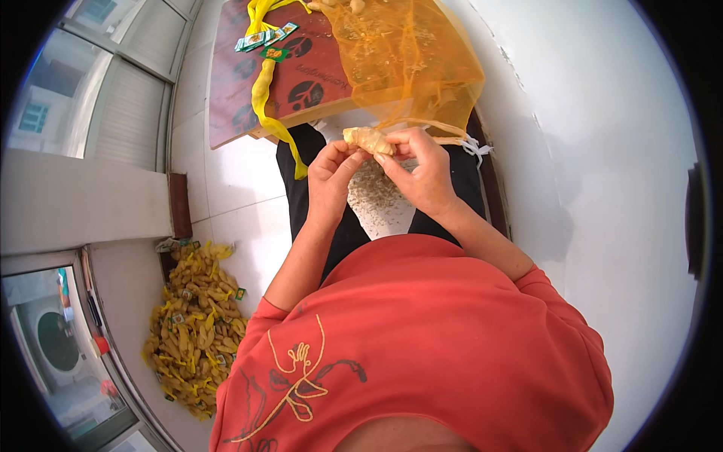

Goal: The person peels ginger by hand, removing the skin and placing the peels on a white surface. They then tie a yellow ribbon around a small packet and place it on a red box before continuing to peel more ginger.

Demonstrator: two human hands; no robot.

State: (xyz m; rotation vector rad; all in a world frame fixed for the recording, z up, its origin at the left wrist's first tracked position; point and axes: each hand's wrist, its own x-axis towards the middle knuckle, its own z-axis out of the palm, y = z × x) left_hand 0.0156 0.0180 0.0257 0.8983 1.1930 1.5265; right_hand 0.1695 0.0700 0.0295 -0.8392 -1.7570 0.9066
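Observation:
Both of my hands are up over my lap, just off the table's near edge. Between them is a pale, knobby piece of ginger [367, 140]. My right hand [428, 177] grips its right end between thumb and fingers. The closed fingertips of my left hand [331, 181] pinch at its lower left side. On the table, left of my hands, lies a yellow mesh tube bag [262, 89] with a filled bulge, its loose tail hanging over the edge. A green label [275, 53] sits at its top.
An orange mesh sack [414, 56] covers the right of the red-brown tabletop [320, 56], its white-ended ties hanging over the edge. Further back are more label cards [260, 41] and yellow netting [260, 11]. Many filled yellow net bags [197, 324] are heaped on the floor at left.

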